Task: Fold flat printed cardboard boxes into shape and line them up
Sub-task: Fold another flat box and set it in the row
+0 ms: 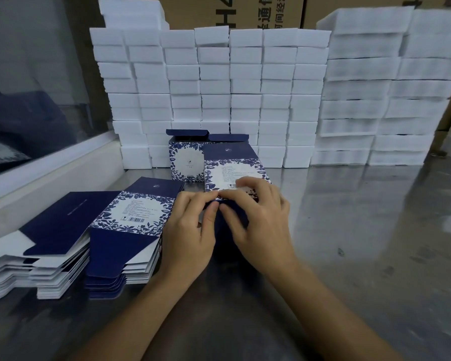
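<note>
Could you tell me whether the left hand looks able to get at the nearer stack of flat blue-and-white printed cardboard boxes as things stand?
Probably yes. The stack of flat printed cardboard boxes lies right beside the left hand, nothing between them; but that hand now grips the half-folded blue box along with the right hand.

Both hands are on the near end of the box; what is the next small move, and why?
Probably tuck the dark blue end flap shut: the left hand and right hand pinch it at the box. One finished box already stands behind.
</note>
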